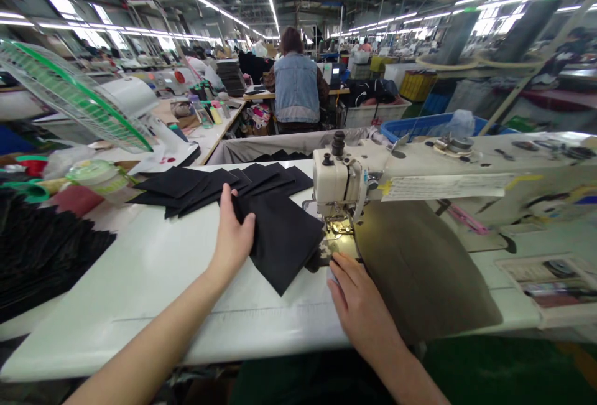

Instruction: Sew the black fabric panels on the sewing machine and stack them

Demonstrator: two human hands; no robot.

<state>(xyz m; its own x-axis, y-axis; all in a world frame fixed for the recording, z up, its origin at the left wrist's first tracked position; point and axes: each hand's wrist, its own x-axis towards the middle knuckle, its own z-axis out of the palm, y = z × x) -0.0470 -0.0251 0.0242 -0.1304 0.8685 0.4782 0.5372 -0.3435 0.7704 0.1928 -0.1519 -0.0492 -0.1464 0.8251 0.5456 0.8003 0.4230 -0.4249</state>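
Observation:
A dark, square-cornered black fabric piece (284,240) lies at a slant left of the sewing machine's needle area (342,228). My left hand (234,231) grips its left edge, thumb on the near side; some fingers are hidden behind the cloth. On the table's right part, my right hand (357,296) lies palm down with fingers stretched toward the lit needle plate, holding nothing. Behind the left hand, several black fabric pieces (186,184) overlap in a fanned row. The white sewing machine (342,172) stands just beyond my right hand.
At the left edge sits a big stack of black cloth (41,249), with a green-rimmed fan (84,94) above. A brown mat (420,262) lies under the machine arm. A blue basket (420,125) stands behind it. Ahead, a person in a denim vest (297,84) sits facing away.

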